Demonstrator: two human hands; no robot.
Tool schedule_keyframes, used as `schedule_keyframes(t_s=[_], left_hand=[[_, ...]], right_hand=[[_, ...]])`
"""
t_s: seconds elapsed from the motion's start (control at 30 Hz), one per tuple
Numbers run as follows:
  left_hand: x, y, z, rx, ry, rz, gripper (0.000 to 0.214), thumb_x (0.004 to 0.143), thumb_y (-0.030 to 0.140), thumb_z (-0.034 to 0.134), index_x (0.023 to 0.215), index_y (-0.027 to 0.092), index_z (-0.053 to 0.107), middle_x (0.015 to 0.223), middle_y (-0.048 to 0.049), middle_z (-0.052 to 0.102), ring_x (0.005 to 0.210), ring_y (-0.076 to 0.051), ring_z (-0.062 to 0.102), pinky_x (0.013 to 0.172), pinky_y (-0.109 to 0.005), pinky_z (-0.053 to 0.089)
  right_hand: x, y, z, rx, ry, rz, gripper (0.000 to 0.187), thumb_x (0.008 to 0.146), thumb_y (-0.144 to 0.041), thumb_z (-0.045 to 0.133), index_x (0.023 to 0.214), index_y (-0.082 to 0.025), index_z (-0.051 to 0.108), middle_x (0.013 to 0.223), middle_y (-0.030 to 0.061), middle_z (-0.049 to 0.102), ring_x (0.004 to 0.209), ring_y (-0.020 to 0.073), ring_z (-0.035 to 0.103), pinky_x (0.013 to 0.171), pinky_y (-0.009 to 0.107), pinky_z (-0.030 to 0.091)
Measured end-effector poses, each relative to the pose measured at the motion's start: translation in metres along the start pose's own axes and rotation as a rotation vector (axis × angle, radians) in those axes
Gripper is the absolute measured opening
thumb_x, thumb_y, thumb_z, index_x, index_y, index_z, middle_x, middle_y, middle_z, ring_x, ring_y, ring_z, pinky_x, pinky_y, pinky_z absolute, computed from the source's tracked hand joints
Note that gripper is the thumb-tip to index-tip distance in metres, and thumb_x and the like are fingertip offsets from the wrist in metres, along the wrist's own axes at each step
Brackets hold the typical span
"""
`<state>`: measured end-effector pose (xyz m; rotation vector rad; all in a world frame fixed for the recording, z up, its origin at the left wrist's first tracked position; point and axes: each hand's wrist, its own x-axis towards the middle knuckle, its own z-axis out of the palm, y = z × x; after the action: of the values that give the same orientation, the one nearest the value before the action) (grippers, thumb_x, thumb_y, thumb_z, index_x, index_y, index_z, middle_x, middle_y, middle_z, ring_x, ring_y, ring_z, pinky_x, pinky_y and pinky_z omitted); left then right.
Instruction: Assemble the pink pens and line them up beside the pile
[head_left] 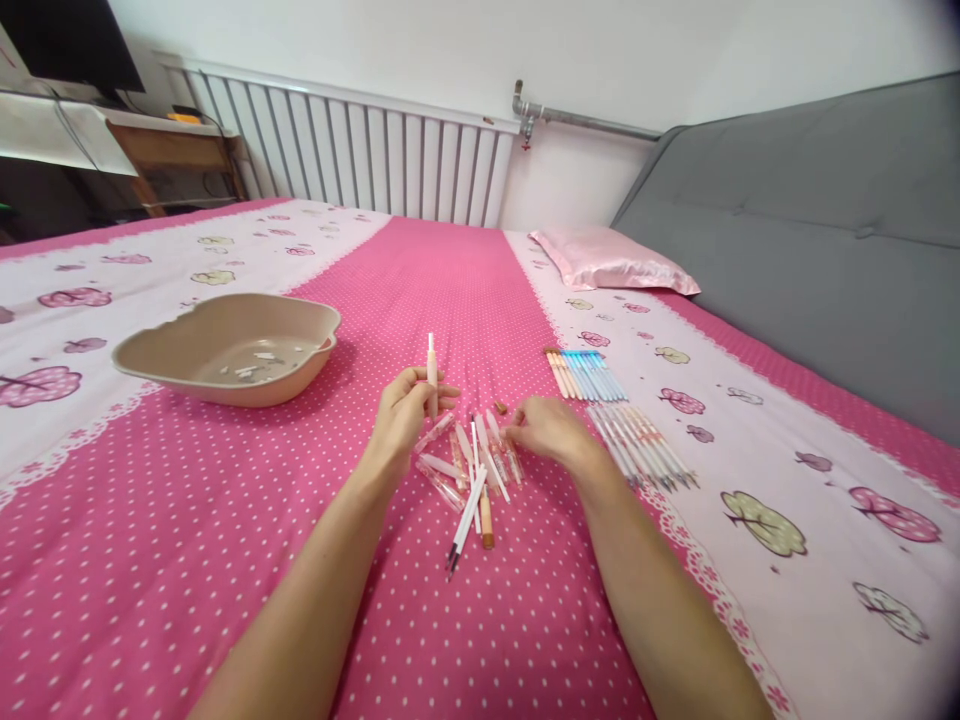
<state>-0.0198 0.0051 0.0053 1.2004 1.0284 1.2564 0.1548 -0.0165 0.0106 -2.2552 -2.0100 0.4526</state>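
My left hand (405, 405) grips a pale pink pen barrel (432, 380) upright, with a thin white piece standing out of its top. My right hand (546, 428) is closed at the right edge of a pile of pen parts (457, 455), its fingertips down by the pink pieces; what they pinch, if anything, is hidden. White refills (466, 515) with dark tips lie across the front of the pile, beside an orange-brown pen piece (487, 520). A small brown piece (501, 408) rests just left of my right hand.
To the left stands a beige plastic basin (300, 385) with small white bits inside. Right of my right hand lie a row of blue and orange pens (589, 375) and a row of pale pens (641, 445). A pink pillow (611, 260) lies by the grey headboard (810, 220).
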Motion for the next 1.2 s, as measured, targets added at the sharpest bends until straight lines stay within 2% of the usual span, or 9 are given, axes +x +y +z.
schedule_keyframes(t_s=[0.2,0.4,0.67,0.77,0.87,1.0,1.07,1.13,1.2], left_hand=[[0.0,0.0,0.0,-0.004,0.004,0.0,0.016,0.07,0.019,0.048,0.083,0.013,0.056,0.075,-0.0072,0.068,0.067,-0.017,0.062,0.068,-0.031,0.046],[0.0,-0.001,-0.001,0.003,0.005,0.0,0.016,0.07,0.019,0.047,0.082,0.014,0.056,0.076,-0.0076,0.068,0.068,-0.017,0.062,0.069,-0.031,0.046],[-0.002,0.002,0.001,-0.002,0.011,-0.006,0.017,0.07,0.018,0.048,0.083,0.013,0.056,0.075,-0.0074,0.067,0.068,-0.017,0.062,0.068,-0.031,0.047],[-0.002,0.003,0.001,-0.006,0.016,-0.01,0.017,0.069,0.018,0.048,0.082,0.012,0.056,0.074,-0.0077,0.067,0.067,-0.017,0.062,0.068,-0.031,0.047],[-0.002,0.003,0.001,0.001,0.016,-0.009,0.017,0.068,0.017,0.048,0.082,0.012,0.056,0.074,-0.008,0.067,0.067,-0.017,0.063,0.069,-0.032,0.047],[-0.001,0.001,0.0,0.013,0.007,-0.003,0.016,0.069,0.016,0.048,0.082,0.013,0.056,0.075,-0.008,0.068,0.069,-0.017,0.063,0.07,-0.032,0.047],[-0.001,0.0,0.0,0.016,0.004,0.0,0.016,0.07,0.018,0.048,0.083,0.013,0.056,0.075,-0.0078,0.068,0.069,-0.017,0.063,0.069,-0.032,0.047],[-0.001,0.0,0.0,0.017,0.004,0.003,0.015,0.071,0.019,0.047,0.083,0.013,0.055,0.075,-0.0075,0.068,0.069,-0.017,0.063,0.068,-0.031,0.047],[-0.001,0.0,0.0,0.017,0.005,0.007,0.015,0.072,0.02,0.048,0.083,0.013,0.055,0.074,-0.0073,0.068,0.069,-0.017,0.063,0.069,-0.031,0.047]], right_hand=[[0.001,-0.003,0.002,-0.017,-0.138,-0.046,0.022,0.074,-0.037,0.063,0.063,-0.018,0.066,0.059,0.0058,0.064,0.059,0.0167,0.06,0.05,0.024,0.036],[0.003,-0.002,0.003,-0.007,-0.163,-0.112,0.019,0.075,-0.032,0.062,0.066,-0.017,0.067,0.058,0.0054,0.063,0.058,0.0157,0.058,0.05,0.024,0.035],[0.004,0.003,0.005,0.006,-0.144,-0.137,0.022,0.078,-0.028,0.056,0.06,-0.016,0.062,0.06,0.0048,0.063,0.055,0.0134,0.055,0.049,0.023,0.034],[0.004,0.003,0.005,-0.003,-0.122,-0.1,0.017,0.076,-0.024,0.056,0.062,-0.017,0.063,0.063,0.0053,0.065,0.058,0.0143,0.058,0.05,0.023,0.034],[0.004,0.003,0.004,-0.01,-0.098,-0.07,0.016,0.075,-0.026,0.059,0.065,-0.016,0.064,0.068,0.0072,0.066,0.061,0.0163,0.06,0.051,0.023,0.035],[-0.004,-0.001,-0.002,-0.006,-0.055,-0.086,0.01,0.073,-0.022,0.061,0.077,-0.015,0.066,0.079,0.0099,0.068,0.072,0.0198,0.062,0.055,0.025,0.037],[-0.011,-0.005,-0.006,0.03,-0.114,-0.171,0.011,0.07,-0.013,0.06,0.077,-0.018,0.067,0.076,0.0041,0.069,0.07,0.0153,0.062,0.055,0.021,0.038],[-0.017,-0.01,-0.008,0.09,-0.282,-0.353,0.018,0.067,-0.005,0.06,0.074,-0.02,0.068,0.069,-0.0022,0.068,0.064,0.0102,0.06,0.054,0.017,0.037],[-0.022,-0.015,-0.008,0.12,-0.466,-0.543,0.021,0.064,-0.002,0.062,0.072,-0.02,0.069,0.062,-0.0045,0.065,0.06,0.0085,0.058,0.051,0.015,0.036]])
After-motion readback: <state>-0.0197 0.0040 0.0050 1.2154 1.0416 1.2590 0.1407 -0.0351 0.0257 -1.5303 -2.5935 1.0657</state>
